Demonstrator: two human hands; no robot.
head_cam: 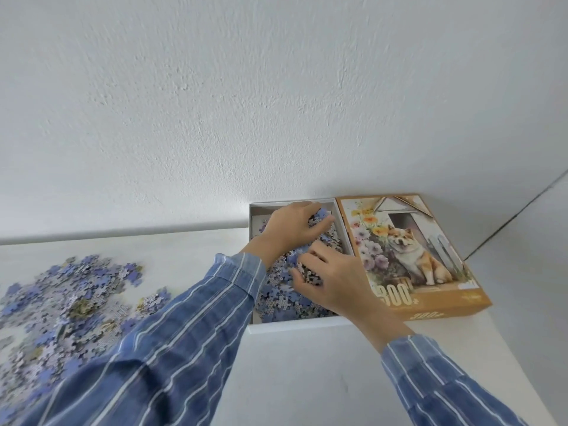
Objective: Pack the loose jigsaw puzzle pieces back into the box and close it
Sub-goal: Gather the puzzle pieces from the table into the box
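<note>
The white box base [295, 325] stands open on the table against the wall, holding a heap of blue and lilac puzzle pieces [278, 298]. My left hand [292, 226] is over the far end of the box, its fingers curled round a clump of pieces. My right hand [330, 279] is over the middle of the box, fingers curled into the heap with pieces between them. The orange lid [412, 256] with a dog picture lies face up, touching the box's right side. A wide spread of loose puzzle pieces [70, 296] lies on the table to the left.
The white table [322, 379] has its right edge just beyond the lid. A white textured wall [276, 103] rises directly behind the box. A dark cable [516, 216] runs down the wall at the right. My striped blue sleeves cross the foreground.
</note>
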